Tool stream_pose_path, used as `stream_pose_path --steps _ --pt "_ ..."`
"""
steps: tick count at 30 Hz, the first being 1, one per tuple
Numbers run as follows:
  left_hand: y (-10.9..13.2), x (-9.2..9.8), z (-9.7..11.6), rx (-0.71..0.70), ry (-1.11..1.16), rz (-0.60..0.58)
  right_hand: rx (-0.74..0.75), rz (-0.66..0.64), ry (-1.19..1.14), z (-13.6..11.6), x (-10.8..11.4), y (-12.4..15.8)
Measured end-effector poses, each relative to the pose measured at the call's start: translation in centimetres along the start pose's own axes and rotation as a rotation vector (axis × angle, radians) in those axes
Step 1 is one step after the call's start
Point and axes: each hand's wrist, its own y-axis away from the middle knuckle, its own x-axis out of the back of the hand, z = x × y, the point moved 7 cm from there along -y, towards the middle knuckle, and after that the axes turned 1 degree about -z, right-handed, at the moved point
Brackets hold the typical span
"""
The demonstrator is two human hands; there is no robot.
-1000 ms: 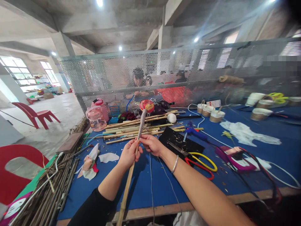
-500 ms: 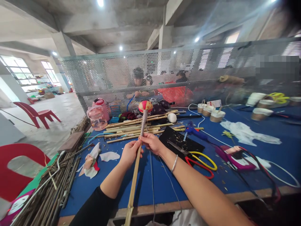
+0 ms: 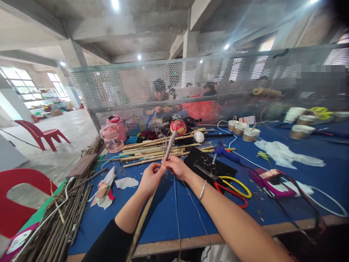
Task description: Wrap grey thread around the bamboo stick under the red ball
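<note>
A long bamboo stick [image 3: 141, 225] slants up through both my hands, its upper part wrapped in greyish material and topped by a red and yellow ball [image 3: 178, 128]. My left hand [image 3: 151, 177] grips the stick from the left, thumb pressed on it. Touching it, my right hand [image 3: 176, 166] pinches the stick at the lower end of the grey wrapping. Two grey strings [image 3: 177, 214] run from below my right hand over the table's front edge. Scissors [image 3: 222, 182] with yellow and red handles lie right of my right hand, on black cloth [image 3: 201, 160].
Several bamboo sticks [image 3: 152, 151], a white ball [image 3: 199, 137] and a pink bottle [image 3: 112, 136] lie or stand behind. Cloth scraps [image 3: 105, 189] are at left, a blue glue gun [image 3: 226, 153] and paper cups [image 3: 251, 134] at right. Perforated metal screen [image 3: 122, 87] borders the table; people sit beyond.
The ball end of the stick has swung right and the stick's lower end left, with the ball showing more red. My hands stay in nearly the same place.
</note>
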Motion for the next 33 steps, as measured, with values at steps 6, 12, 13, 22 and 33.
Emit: stream_pose_path --steps 6,12,13,22,33 --pt "-0.2 -0.4 -0.3 0.05 0.1 -0.059 -0.018 -0.107 -0.078 -0.2 -0.2 0.2" --pt "-0.2 0.6 0.5 -0.108 -0.055 0.062 -0.024 -0.058 0.022 0.0 0.0 0.1" --pt "-0.2 0.7 0.6 -0.128 -0.077 0.086 -0.027 -0.059 0.021 -0.1 0.0 0.2" --pt "-0.3 -0.3 -0.6 0.028 -0.033 -0.12 -0.064 -0.109 -0.024 0.1 0.0 0.5" --pt "0.2 -1.1 -1.2 0.173 0.199 -0.235 -0.081 -0.163 -0.095 0.0 -0.3 0.5"
